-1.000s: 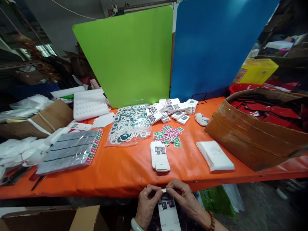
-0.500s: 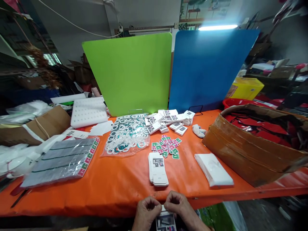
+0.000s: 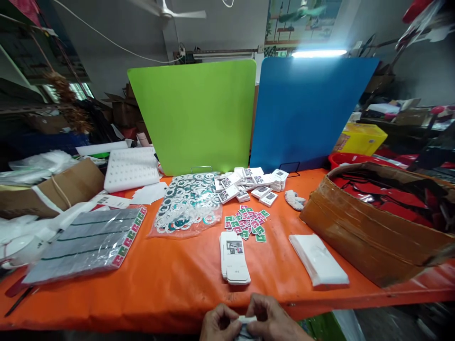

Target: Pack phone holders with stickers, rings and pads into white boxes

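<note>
At the bottom edge of the head view, my left hand (image 3: 219, 325) and my right hand (image 3: 273, 321) pinch the top end of a white printed card (image 3: 246, 320) between thumbs and fingers. Its lower part is cut off by the frame. Just beyond my fingers, on the orange tabletop, lies a stack of similar white cards (image 3: 234, 259) with small printed pictures. Pink and green square labels (image 3: 247, 222) are scattered behind the stack. Farther back sits a pile of small white printed packets (image 3: 245, 182).
A clear bag of white and teal rings (image 3: 190, 203) lies left of the labels. Grey plastic bags (image 3: 88, 239) lie farther left. On the right are white plastic sleeves (image 3: 319, 260) and a large cardboard box (image 3: 359, 241). Green (image 3: 194, 118) and blue (image 3: 309, 111) boards stand behind.
The view has tilted up, so the table items sit lower in it. Both hands are lower, still pinching the card's top end; its printed pictures have mostly dropped out of sight.
</note>
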A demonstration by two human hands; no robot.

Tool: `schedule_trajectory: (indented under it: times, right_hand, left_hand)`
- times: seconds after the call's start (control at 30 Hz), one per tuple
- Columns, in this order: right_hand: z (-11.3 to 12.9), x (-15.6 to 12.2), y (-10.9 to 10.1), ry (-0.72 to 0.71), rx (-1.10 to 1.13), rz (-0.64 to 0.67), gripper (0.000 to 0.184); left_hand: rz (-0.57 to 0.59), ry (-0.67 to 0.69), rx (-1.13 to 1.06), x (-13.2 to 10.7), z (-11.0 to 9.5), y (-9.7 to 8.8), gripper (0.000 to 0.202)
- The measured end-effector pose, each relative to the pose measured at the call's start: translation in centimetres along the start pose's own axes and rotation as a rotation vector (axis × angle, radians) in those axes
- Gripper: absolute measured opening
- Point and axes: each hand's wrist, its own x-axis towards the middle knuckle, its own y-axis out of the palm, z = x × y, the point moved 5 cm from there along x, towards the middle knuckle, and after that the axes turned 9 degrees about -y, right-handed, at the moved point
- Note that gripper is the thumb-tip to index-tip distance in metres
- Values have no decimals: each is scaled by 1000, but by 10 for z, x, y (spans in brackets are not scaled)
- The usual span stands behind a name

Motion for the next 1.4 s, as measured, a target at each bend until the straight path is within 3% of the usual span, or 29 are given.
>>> schedule_trajectory:
  times: [0.07,0.13,0.2,0.27,0.37,0.43,0.53,0.63,0.77,0.97,1.17,1.3,1.4]
  right_hand:
    - [29,22,-15,-55,-78,28,13]
    - [73,51,-41,-201,-136,-32,18]
    - [117,82,-76,-291,-60,-224,26]
    - [160,104,-104,-470,56,-404,34]
    - [186,123,-119,-559,-11,-568,44]
    - [179,129,-108,-520,-329,-518,34]
    - [142,133,-74,-417,-778,-232,14]
    - [106,128,-50,-347,-913,-59,13]
    - [87,128,-37,-231,-1043,37,19]
    - [93,142,-38,-73,-1093,90,42]
    - [102,144,-45,-8,-1007,11,20]
    - [109,135,-50,-32,-876,-32,12]
    - [113,120,-53,-59,-734,-30,15]
  left_hand:
    - [-19,56,-58,1,-25,-1,45]
    - [-98,95,-82,2,-50,-6,46]
    - [-236,154,-27,3,-72,-14,43]
    - [-373,235,100,4,-87,-19,39]
    - [-474,324,341,9,-94,-16,38]
    - [-486,339,482,16,-89,-10,41]
    - [-488,345,615,26,-79,-4,46]
    - [-454,337,660,30,-72,-1,49]
    - [-412,301,679,31,-67,-1,47]
    - [-417,312,730,32,-63,-2,49]
    - [-375,307,782,29,-68,2,67]
    - [-446,408,643,23,-80,-3,44]
    - [-498,439,478,18,-93,-10,44]
